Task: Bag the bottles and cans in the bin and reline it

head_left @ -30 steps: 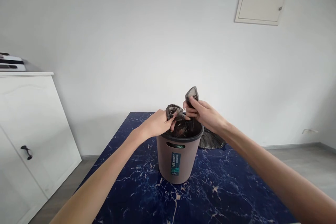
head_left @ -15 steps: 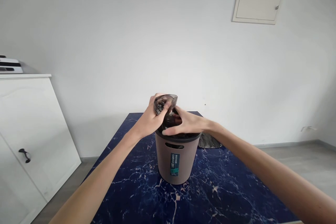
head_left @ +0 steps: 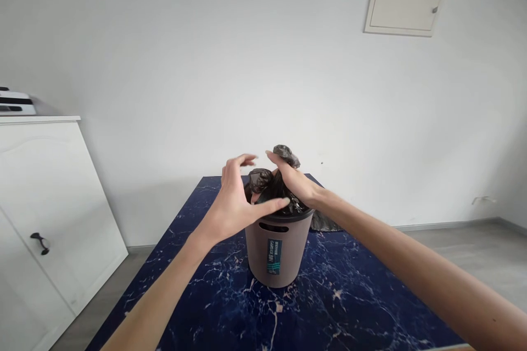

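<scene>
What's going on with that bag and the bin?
Someone is using both hands on a thin black bag at the top of a garbage bin. The right grip is at the bag's bunched top, its fingers mostly hidden, with a puffy end poking up above. The left grip is spread open beside it, thumb over the bin's mouth. The bin stands upright on a blue marbled table.

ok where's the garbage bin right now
In the head view, the garbage bin stands on the blue table, low and just right of centre, with the left hand and right hand at its top.
</scene>
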`<state>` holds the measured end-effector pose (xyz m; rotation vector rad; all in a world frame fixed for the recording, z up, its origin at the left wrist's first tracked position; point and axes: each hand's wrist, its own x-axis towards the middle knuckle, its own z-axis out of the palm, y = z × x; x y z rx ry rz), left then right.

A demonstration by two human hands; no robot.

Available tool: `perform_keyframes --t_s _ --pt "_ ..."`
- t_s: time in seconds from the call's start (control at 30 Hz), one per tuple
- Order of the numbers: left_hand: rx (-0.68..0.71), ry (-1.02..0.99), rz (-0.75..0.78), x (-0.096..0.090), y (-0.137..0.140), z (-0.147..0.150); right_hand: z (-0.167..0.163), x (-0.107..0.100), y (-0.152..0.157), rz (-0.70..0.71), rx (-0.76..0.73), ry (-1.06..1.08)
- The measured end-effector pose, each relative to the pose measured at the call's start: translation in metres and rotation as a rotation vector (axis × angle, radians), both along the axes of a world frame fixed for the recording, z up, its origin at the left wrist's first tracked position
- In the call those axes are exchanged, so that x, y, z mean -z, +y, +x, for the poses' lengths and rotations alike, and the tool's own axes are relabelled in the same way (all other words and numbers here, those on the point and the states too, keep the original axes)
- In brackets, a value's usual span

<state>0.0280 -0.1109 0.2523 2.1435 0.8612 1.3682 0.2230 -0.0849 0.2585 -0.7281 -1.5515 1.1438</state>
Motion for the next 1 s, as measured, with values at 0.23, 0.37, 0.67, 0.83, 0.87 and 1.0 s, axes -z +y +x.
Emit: perform_keyframes --t_s 0.23,0.37,0.67,0.83,0.87,1.0 --pt "0.101 0.047 -0.092 0.013 0.013 0.027 0.008 -0.013 -0.005 0.006 0.230 -0.177" --pt "0.079 0.201 -0.023 0.000 0.016 0.030 0.027 -0.023 -0.012 0.195 0.058 -0.365" --pt "0.130 0.307 -0.011 0.001 0.029 0.021 0.058 -0.034 -0.032 0.231 -0.066 -0.706" --pt "0.085 0.290 -0.025 0.001 0.033 0.020 0.064 -0.036 -0.038 0.314 -0.099 -0.793" --pt "0.084 0.278 -0.027 0.001 0.034 0.020 0.064 -0.035 -0.038 0.347 -0.094 -0.782" --pt "0.029 0.227 -0.016 0.004 0.035 0.020 0.064 -0.020 -0.029 0.516 0.123 -0.783"
